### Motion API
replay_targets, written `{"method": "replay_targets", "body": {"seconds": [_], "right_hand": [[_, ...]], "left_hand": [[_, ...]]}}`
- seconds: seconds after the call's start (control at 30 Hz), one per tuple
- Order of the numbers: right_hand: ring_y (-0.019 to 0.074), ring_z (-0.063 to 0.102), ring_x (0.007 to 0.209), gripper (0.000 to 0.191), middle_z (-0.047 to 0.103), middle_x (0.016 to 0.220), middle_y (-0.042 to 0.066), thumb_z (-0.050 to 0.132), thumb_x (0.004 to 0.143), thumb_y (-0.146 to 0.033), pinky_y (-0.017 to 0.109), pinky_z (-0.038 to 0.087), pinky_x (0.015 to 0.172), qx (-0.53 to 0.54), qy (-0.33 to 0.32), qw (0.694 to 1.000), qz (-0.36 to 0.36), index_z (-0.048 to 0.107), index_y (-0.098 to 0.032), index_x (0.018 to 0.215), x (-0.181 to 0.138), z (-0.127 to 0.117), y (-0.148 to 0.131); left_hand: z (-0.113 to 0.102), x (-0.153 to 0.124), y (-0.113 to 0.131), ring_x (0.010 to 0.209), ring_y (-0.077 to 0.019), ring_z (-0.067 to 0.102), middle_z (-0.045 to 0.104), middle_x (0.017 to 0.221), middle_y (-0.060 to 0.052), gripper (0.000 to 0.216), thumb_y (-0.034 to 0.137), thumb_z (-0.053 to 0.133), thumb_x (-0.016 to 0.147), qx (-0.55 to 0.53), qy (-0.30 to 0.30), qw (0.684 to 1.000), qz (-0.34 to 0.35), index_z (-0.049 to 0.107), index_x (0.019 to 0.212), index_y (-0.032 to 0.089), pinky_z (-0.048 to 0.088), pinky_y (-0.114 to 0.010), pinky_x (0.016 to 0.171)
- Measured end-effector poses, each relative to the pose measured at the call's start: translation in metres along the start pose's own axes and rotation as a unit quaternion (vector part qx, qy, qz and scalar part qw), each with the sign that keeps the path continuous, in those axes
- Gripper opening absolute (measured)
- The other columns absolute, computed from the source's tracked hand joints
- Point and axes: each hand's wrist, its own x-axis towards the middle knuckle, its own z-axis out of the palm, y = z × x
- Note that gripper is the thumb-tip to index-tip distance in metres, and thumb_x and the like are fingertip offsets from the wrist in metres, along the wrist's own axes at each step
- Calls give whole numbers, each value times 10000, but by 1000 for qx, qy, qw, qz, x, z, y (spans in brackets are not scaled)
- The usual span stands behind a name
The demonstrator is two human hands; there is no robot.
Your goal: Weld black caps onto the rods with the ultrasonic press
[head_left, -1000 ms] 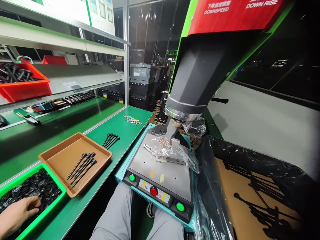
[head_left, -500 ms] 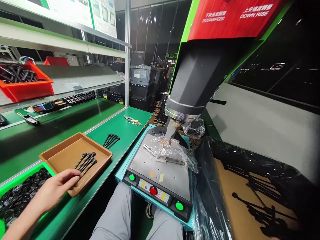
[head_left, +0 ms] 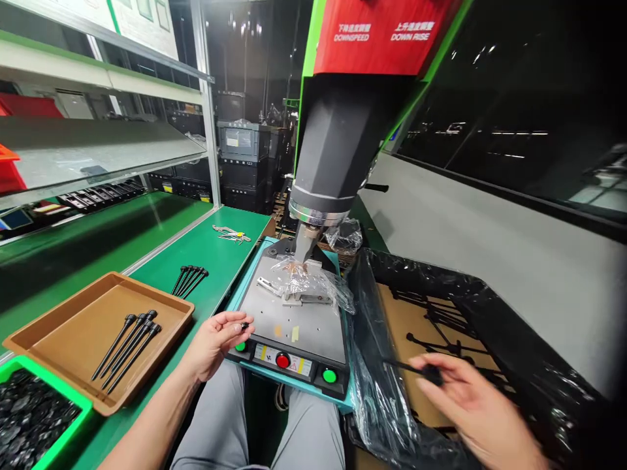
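My left hand [head_left: 215,341] hovers at the front left corner of the press machine's base plate [head_left: 294,320], fingers pinched on a small black part [head_left: 243,325]. My right hand [head_left: 465,398] is over the plastic-lined cardboard box [head_left: 441,326] on the right, gripping a long black pin [head_left: 411,369] by its head. More black pins lie at the bottom of that box. The machine's horn [head_left: 306,243] stands above a fixture wrapped in clear plastic [head_left: 306,284].
A brown tray [head_left: 63,333] holds several black pins [head_left: 128,339]. A green bin of small black parts [head_left: 29,418] sits at the lower left. More pins [head_left: 190,279] and a tool [head_left: 230,232] lie on the green bench. Green and red buttons line the machine's front.
My left hand left the green bin, passed the brown tray and came to the machine's front with a small part. My right hand has come into view holding a pin. The view swung right.
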Motion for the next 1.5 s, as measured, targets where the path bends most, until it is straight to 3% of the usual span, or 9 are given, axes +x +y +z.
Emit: {"method": "replay_targets", "body": {"seconds": [0.1,0.23,0.33,0.43,0.7,0.87,0.97,1.27,1.5], "right_hand": [[223,663,838,337,698,925,110,807,689,-377,328,556,727,158,-146,974,73,659,-190,928,-15,70,-33],[217,671,832,417,709,857,77,795,711,-447,367,532,794,306,-235,915,120,619,-185,983,-27,155,-41],[207,686,723,464,684,806,47,735,765,-490,354,541,697,347,-265,888,148,566,-184,1070,-34,200,-36],[119,604,500,488,646,823,9,743,764,-438,270,490,518,348,-238,898,124,519,-198,1125,-37,227,-34],[89,521,507,237,611,749,-28,665,827,-295,218,408,472,272,-210,935,81,502,-205,974,-33,235,-39],[139,565,691,186,612,826,9,633,830,-243,266,464,615,274,-215,936,48,596,-193,1005,-34,228,-50],[143,559,689,165,595,830,15,623,834,-257,285,481,638,287,-212,933,47,645,-183,980,-34,225,-55],[139,619,578,346,653,735,22,766,731,-338,253,489,539,419,-198,866,187,575,-157,955,-40,232,-43],[141,609,554,250,648,689,8,700,757,-296,251,491,508,331,-134,923,142,569,-168,927,-45,234,-42]], "left_hand": [[17,3,-6,925,-224,709,739,1027,-122,285,179,863,593,-25,-17,999,-13,731,832,99,568,-261,839],[34,1,-14,915,-230,708,748,978,-100,252,180,863,586,-42,-51,998,-24,736,796,120,559,-301,847],[37,-1,-18,932,-226,694,742,1026,-99,239,177,864,580,-18,-67,998,6,743,783,141,533,-329,872],[35,-2,-21,977,-237,676,743,1030,-108,208,184,856,591,21,-78,996,36,749,767,149,510,-351,895],[35,-3,-29,987,-311,666,726,1073,-135,166,216,841,608,74,-113,990,39,753,732,149,567,-395,739],[34,1,-29,1026,-294,658,734,1060,-128,182,247,846,610,114,-88,988,56,762,742,156,524,-394,891],[34,2,-28,1018,-300,660,730,1069,-131,194,268,846,609,125,-89,987,54,760,742,156,530,-397,876],[31,5,-32,814,-247,689,722,1057,-139,206,232,859,581,79,-104,991,-1,743,716,128,551,-342,677],[33,4,-25,877,-240,677,730,988,-111,177,242,850,588,129,-94,987,17,732,677,144,544,-326,747]]}}
